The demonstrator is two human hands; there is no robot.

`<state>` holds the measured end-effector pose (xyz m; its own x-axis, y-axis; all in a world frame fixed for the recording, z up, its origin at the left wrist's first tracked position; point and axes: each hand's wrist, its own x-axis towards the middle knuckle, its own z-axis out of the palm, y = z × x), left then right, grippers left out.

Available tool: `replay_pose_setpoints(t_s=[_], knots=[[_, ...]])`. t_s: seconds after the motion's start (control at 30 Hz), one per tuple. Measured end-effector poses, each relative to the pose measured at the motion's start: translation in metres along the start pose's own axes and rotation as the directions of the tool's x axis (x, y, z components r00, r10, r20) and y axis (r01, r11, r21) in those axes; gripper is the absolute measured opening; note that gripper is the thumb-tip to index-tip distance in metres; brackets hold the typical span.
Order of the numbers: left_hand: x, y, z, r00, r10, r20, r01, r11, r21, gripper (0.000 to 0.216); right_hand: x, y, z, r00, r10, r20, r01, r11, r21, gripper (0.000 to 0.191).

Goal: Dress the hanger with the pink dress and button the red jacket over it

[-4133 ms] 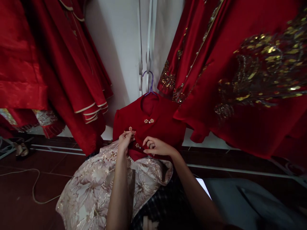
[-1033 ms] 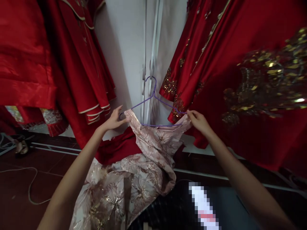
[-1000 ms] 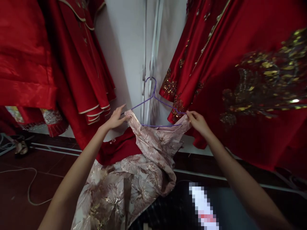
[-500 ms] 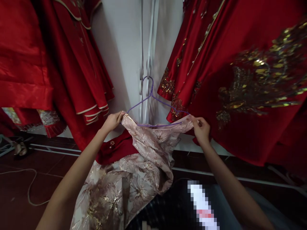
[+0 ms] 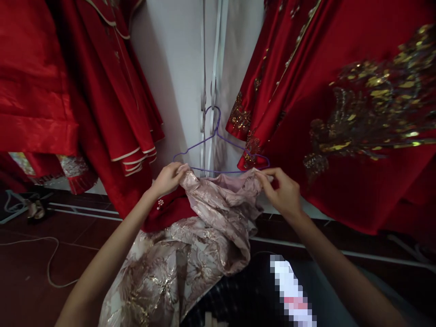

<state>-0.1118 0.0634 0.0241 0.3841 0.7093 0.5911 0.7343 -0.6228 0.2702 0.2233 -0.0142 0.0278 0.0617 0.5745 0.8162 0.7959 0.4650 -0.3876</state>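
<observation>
A pale pink brocade dress (image 5: 218,204) with shiny gold flowers hangs between my hands, its lower part draped toward my lap. My left hand (image 5: 170,178) pinches one upper corner of its neckline; my right hand (image 5: 281,190) pinches the other. Just above the neckline a purple wire hanger (image 5: 199,144) hangs by its hook from a strap or rail at the wall. The hanger's bottom bar shows above the fabric edge, and both its shoulder ends are bare. Dark red cloth (image 5: 170,211) with a small beaded ornament lies behind the dress on the left.
Red garments with pale piping (image 5: 126,113) hang on the left. On the right hangs a red dress (image 5: 340,190) with gold sequins. White rack bars (image 5: 85,211) run low near the floor, with shoes (image 5: 36,209) and a cable (image 5: 51,261) at left.
Both hands have drawn closer together with the neckline, the right one moving left. The fabric has come down off the hanger, whose ends and lower bar now show.
</observation>
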Motion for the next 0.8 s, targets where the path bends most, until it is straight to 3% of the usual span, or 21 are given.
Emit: replay_pose_setpoints(t_s=[0.07,0.17,0.23,0.33,0.47,0.57,0.7,0.8], knots=[[0.014,0.021,0.011,0.993,0.12,0.007,-0.12,0.993,-0.009,0.032,0.022,-0.007,0.005,1.0,0.012,0.026,-0.013,0.999,0.04,0.023],[0.022,0.04,0.035,0.949,0.288,0.126,-0.294,0.955,0.036,0.027,0.055,0.007,0.022,0.991,-0.026,0.133,0.003,0.986,0.168,0.021],[0.021,0.045,0.051,0.925,0.319,0.204,-0.339,0.938,0.07,0.025,0.073,0.03,0.033,0.975,-0.059,0.215,0.013,0.978,0.206,0.02],[0.017,0.046,0.062,0.924,0.298,0.239,-0.328,0.94,0.095,0.026,0.088,0.072,0.04,0.988,0.007,0.152,-0.018,0.997,0.072,0.02],[0.008,0.047,0.056,0.928,0.291,0.233,-0.316,0.945,0.079,0.029,0.079,0.119,0.026,0.996,0.061,0.072,-0.055,0.995,-0.08,0.033],[-0.001,0.051,0.045,0.928,0.3,0.221,-0.32,0.945,0.06,0.029,0.066,0.139,0.01,0.996,0.066,0.064,-0.056,0.987,-0.151,0.035],[-0.009,0.058,0.038,0.928,0.301,0.219,-0.324,0.943,0.078,0.028,0.057,0.144,-0.004,0.997,0.051,0.062,-0.042,0.99,-0.138,0.021],[-0.009,0.059,0.041,0.929,0.297,0.221,-0.332,0.933,0.141,0.027,0.057,0.137,-0.008,0.997,0.043,0.059,-0.042,0.999,-0.016,0.014]])
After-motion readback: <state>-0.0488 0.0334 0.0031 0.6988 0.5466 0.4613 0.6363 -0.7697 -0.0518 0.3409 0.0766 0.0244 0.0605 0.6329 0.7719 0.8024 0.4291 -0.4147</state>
